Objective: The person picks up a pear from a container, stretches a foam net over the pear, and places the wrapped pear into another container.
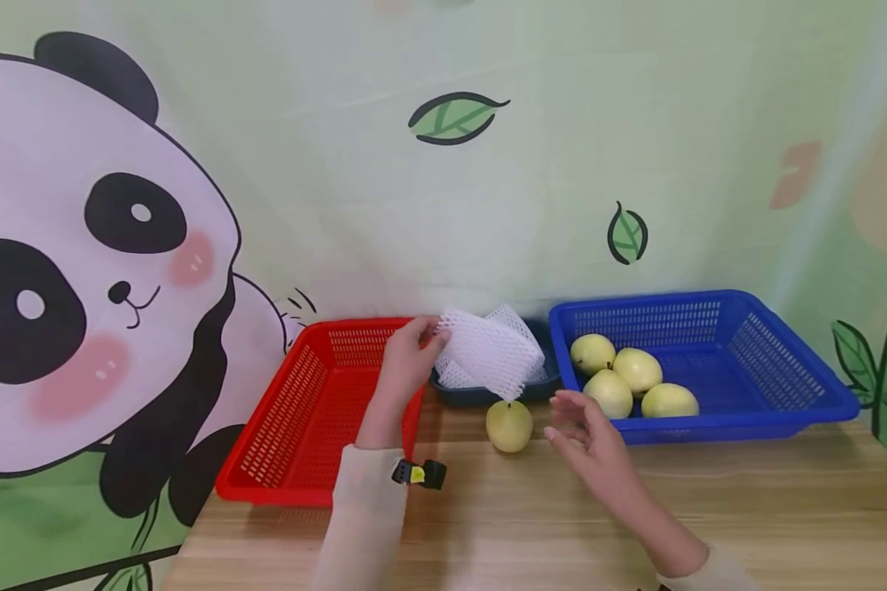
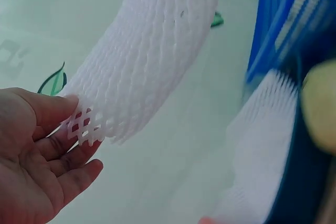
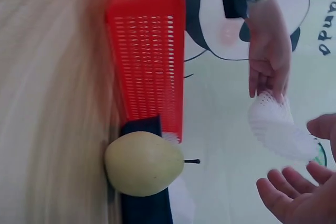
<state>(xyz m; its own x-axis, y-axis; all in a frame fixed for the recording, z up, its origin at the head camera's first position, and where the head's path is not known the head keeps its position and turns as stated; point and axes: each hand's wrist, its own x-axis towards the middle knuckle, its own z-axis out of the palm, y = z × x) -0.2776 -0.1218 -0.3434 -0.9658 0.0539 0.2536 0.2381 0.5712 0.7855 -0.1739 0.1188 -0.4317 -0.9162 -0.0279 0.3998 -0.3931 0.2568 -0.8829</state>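
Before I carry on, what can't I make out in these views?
- Floor of the dark basket, head view: hidden under the foam nets.
- How many nets lie there, head view: the held net partly covers them.
- Rest of the right hand, right wrist view: cut off by the right edge.
- Pear, left wrist view: blurred, cut off by the right edge.

A left basket (image 1: 281, 496), a bin (image 1: 461, 397) and a right basket (image 1: 739, 377) stood in that order across the desk (image 1: 503, 525), a backdrop (image 1: 525, 213) behind them. Nets (image 1: 454, 377) lay in the bin, and over it, in the left hand (image 1: 406, 361), hung a net (image 1: 488, 349). Just before the bin a lone pear (image 1: 509, 427) sat on the desk, the right hand (image 1: 591, 447) to its right. Four pears (image 1: 638, 372) lay in the right basket, toward its near left corner.
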